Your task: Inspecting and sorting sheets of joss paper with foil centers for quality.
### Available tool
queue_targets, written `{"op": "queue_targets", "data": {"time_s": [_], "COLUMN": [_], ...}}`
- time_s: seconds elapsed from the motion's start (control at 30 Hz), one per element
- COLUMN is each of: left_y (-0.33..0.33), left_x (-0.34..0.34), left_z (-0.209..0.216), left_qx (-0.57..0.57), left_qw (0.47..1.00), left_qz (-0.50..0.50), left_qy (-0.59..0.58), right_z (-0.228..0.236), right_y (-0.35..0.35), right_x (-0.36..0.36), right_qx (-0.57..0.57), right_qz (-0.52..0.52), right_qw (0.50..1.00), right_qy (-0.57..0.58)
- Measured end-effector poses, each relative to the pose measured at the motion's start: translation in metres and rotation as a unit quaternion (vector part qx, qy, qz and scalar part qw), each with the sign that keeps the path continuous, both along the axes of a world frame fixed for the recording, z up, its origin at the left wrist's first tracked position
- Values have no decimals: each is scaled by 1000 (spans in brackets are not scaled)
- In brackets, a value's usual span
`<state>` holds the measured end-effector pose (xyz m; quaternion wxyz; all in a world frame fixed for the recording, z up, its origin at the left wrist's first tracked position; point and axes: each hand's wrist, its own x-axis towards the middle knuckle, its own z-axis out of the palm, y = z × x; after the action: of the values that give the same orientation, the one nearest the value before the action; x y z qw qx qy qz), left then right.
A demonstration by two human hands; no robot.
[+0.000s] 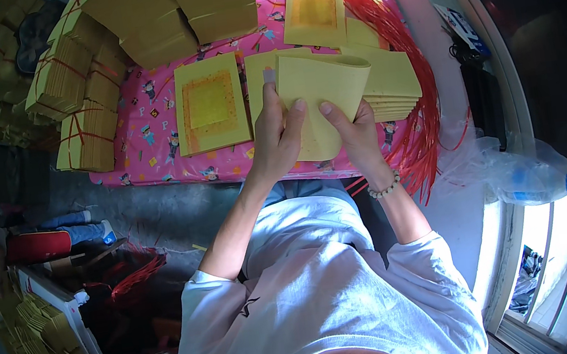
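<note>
Grip narrow: left hand (278,138) and right hand (360,136) pinch the folded paper (317,84), thumbs on its near face, over the worktop (149,120). Left of the paper lies a printed sheet (211,104); right of it, a stack (393,82), then red strips (427,113); beyond it, leftward, tall piles (147,33).

There's a table with a glossy pink cartoon-printed top (160,138), carrying red-tied bundles of yellow paper (83,136) at the left, plain yellow paper stacks (220,8) behind, a yellow rectangular sheet with an orange-bordered square (211,107), and long shiny red strands (422,103) draped down its right side
</note>
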<state>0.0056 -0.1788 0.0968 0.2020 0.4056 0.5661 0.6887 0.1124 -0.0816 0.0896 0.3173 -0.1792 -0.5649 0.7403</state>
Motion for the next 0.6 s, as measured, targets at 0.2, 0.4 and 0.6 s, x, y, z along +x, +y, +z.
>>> {"op": "queue_targets", "data": {"time_s": [0.2,0.4,0.6], "left_y": [0,-1,-2], "left_x": [1,-2,-7], "left_z": [8,7,0], "left_qx": [38,26,23], "left_qw": [998,997,997], "left_qz": [-19,-17,-11], "left_qy": [-39,-74,-75], "right_z": [6,8,15], "right_y": [0,4,7], "right_x": [-1,-7,-10], "right_qx": [17,5,0], "right_qz": [-5,-33,-32], "right_qw": [1000,999,999], "right_qy": [24,29,40]}}
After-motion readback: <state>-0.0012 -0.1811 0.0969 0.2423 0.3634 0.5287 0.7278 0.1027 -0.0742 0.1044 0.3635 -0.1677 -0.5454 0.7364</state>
